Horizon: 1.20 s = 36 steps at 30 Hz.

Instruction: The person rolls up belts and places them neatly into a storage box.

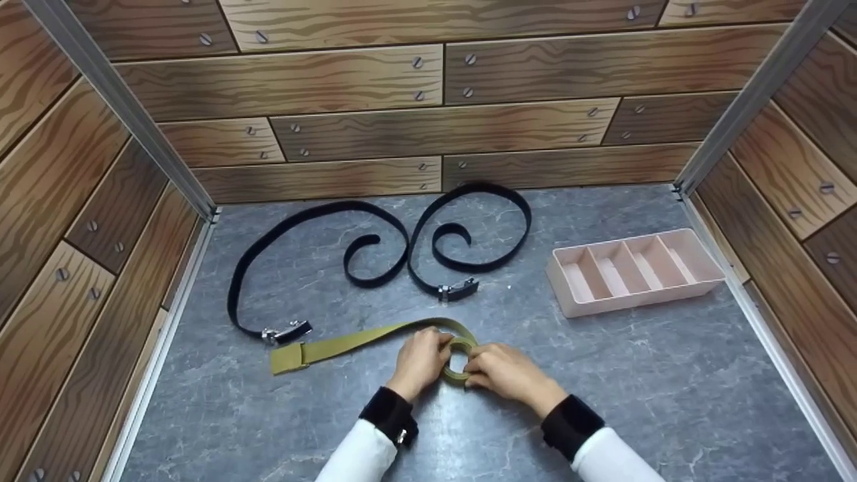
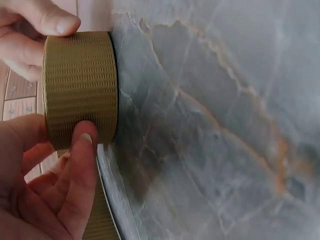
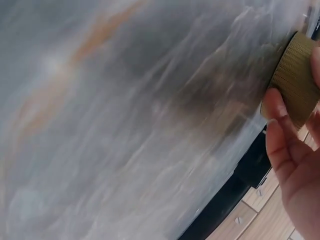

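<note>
Belts: three total, two black ones and one olive.
Olive belt (image 1: 355, 342): on the tabletop right in front of the person, one end wound into a round coil (image 1: 457, 379) with its hole facing up, the rest running off left to a flat olive end piece (image 1: 288, 359).
Hands: two, one either side of that coil.
Left hand (image 1: 420, 361): fingers bent in, thumb and fingertips pinching the coil's left side.
Right hand (image 1: 510, 372): same deal on the right, fingers curled with just a small gap, coil pinched between.
Black belts: the left one (image 1: 348, 205) and the right one (image 1: 527, 219) both lie in big loose curls beyond the olive one; they meet mid-table, can't tell if they actually touch.
Buckles: two shiny ones, one per black belt.
Tabletop (image 1: 301, 415): grey marble look, whitish veins, some orangey streaks up close.
Walls: three in view, the back one (image 1: 335, 87) and both sides, all printed wood planks with screw heads, grey metal strips at the corners.
Pink tray (image 1: 643, 298): one, off to the right, three dividers making four compartments, pale pink bottoms showing.
</note>
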Each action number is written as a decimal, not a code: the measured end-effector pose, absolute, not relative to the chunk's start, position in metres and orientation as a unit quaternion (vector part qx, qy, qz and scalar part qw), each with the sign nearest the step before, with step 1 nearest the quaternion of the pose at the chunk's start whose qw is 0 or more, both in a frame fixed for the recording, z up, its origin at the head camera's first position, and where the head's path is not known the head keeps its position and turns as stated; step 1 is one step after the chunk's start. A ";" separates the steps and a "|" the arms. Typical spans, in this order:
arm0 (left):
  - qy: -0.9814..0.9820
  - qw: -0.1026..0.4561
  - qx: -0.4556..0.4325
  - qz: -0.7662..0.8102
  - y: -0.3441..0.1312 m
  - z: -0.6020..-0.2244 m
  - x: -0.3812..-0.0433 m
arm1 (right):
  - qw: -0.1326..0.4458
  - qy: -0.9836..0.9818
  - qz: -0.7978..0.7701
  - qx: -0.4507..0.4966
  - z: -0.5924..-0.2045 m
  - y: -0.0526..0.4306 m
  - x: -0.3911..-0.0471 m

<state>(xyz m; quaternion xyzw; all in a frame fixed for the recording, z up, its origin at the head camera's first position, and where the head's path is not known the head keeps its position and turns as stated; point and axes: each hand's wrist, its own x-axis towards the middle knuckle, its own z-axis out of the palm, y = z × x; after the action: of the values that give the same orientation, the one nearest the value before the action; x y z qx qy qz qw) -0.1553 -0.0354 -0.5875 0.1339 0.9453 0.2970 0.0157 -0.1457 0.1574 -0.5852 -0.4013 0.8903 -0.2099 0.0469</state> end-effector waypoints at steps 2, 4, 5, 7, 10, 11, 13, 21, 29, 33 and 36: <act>0.942 0.017 0.126 0.311 -0.036 -0.590 -0.154 | 0.043 0.893 -0.208 -0.396 -0.586 0.154 -0.144; 0.934 0.027 0.111 0.340 -0.037 -0.591 -0.152 | 0.040 0.900 -0.203 -0.384 -0.587 0.150 -0.142; 0.929 0.030 0.103 0.355 -0.038 -0.592 -0.152 | 0.039 0.902 -0.202 -0.380 -0.587 0.149 -0.141; 0.921 0.037 0.094 0.376 -0.039 -0.593 -0.151 | 0.035 0.904 -0.201 -0.375 -0.588 0.148 -0.141; 0.927 0.032 0.116 0.355 -0.041 -0.592 -0.153 | 0.044 0.896 -0.209 -0.389 -0.587 0.150 -0.142; 0.931 0.030 0.126 0.341 -0.041 -0.591 -0.154 | 0.047 0.891 -0.212 -0.398 -0.587 0.151 -0.143; 0.940 0.030 0.146 0.308 -0.043 -0.590 -0.156 | 0.051 0.881 -0.216 -0.417 -0.586 0.153 -0.145; 0.938 0.012 0.179 0.296 -0.046 -0.590 -0.162 | 0.020 0.870 -0.216 -0.444 -0.586 0.155 -0.148; 0.936 -0.005 0.162 0.311 -0.046 -0.592 -0.155 | -0.047 0.881 -0.201 -0.426 -0.591 0.148 -0.143; 0.942 -0.009 0.176 0.286 -0.044 -0.591 -0.156 | -0.032 0.881 -0.188 -0.433 -0.588 0.148 -0.146; 0.946 -0.014 0.195 0.258 -0.044 -0.592 -0.160 | -0.027 0.874 -0.170 -0.454 -0.587 0.152 -0.151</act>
<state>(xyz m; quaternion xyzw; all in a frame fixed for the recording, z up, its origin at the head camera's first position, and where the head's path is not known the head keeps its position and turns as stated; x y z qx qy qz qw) -0.1602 -0.0437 -0.5920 0.1946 0.9463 0.2576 -0.0138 -0.1510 0.1520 -0.5869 -0.4536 0.8745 -0.1697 -0.0270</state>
